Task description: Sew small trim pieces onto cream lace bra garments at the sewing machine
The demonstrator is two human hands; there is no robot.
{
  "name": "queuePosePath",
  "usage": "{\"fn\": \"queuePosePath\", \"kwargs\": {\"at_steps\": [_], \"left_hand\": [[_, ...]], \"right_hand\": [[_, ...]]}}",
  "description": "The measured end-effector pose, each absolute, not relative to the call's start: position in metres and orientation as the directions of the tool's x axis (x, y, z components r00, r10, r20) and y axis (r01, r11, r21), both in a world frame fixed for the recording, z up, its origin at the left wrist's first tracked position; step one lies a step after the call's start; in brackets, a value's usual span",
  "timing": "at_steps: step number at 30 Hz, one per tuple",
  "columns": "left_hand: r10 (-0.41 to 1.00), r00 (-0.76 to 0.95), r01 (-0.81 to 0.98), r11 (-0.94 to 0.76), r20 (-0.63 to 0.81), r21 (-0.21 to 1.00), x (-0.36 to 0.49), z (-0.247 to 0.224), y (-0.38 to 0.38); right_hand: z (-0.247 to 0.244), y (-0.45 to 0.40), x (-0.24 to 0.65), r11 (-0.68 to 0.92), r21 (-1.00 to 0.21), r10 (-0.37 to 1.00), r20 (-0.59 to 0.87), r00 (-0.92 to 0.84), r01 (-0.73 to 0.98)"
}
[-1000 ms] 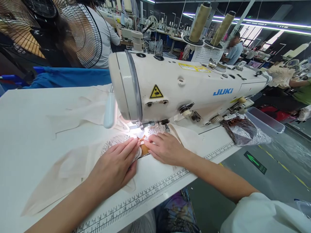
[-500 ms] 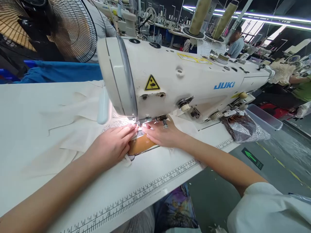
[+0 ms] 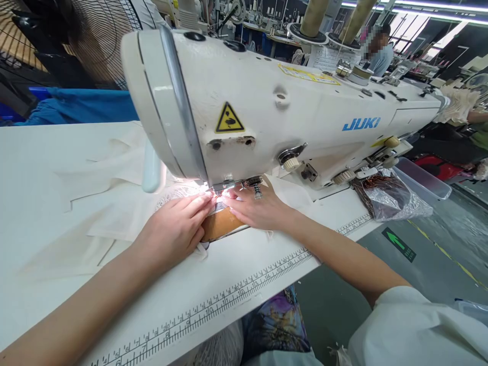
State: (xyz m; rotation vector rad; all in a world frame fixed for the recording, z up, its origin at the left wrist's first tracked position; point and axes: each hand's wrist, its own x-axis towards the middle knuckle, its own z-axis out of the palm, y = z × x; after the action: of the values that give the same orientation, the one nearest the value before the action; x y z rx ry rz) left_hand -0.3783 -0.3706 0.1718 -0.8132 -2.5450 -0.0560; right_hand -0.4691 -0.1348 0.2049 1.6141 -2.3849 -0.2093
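A white JUKI sewing machine (image 3: 282,112) reaches over the table, its lamp lighting the spot below the head. Beside the presser foot, my left hand (image 3: 179,223) has its fingers together, fingertips pinching white fabric (image 3: 118,218) with a lace part (image 3: 179,193). From the other side my right hand (image 3: 255,206) meets it, fingers closed at the cloth's edge under the needle area. A brown plate (image 3: 221,225) lies beneath both hands. The needle and the exact grip of the fingertips are hidden by glare and the machine head.
A printed ruler (image 3: 213,307) runs along the table's front edge. At right are a plastic bag of dark material (image 3: 396,198) and a clear bin (image 3: 423,178). A fan (image 3: 95,40) stands at back left, near blue cloth (image 3: 84,105). Another person (image 3: 381,56) is in the background.
The view has shifted slightly closer, so the machine head looks larger and further left. Both hands stay at the needle area with hardly any movement.
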Motion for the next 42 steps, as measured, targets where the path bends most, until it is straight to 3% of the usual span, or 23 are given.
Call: {"fn": "queuePosePath", "kwargs": {"at_steps": [8, 19, 26, 36, 42], "left_hand": [[0.54, -0.714, 0.552, 0.826, 0.445, -0.115, -0.378, 0.174, -0.369], [0.549, -0.704, 0.544, 0.825, 0.451, -0.155, -0.377, 0.176, -0.365], [0.556, -0.702, 0.53, 0.825, 0.445, -0.195, -0.377, 0.181, -0.362], [0.51, -0.74, 0.515, 0.849, 0.439, -0.118, -0.375, 0.175, -0.363], [0.513, -0.732, 0.518, 0.846, 0.448, -0.124, -0.376, 0.175, -0.363]], "right_hand": [[0.202, -0.135, -0.468, 0.375, 0.268, -0.925, 0.178, -0.337, -0.888], [0.205, -0.136, -0.468, 0.382, 0.257, -0.924, 0.123, -0.362, -0.888], [0.203, -0.135, -0.47, 0.359, 0.263, -0.929, 0.194, -0.315, -0.896], [0.212, -0.137, -0.467, 0.368, 0.251, -0.929, 0.074, -0.362, -0.895], [0.21, -0.136, -0.469, 0.355, 0.253, -0.934, 0.141, -0.328, -0.9]]}}
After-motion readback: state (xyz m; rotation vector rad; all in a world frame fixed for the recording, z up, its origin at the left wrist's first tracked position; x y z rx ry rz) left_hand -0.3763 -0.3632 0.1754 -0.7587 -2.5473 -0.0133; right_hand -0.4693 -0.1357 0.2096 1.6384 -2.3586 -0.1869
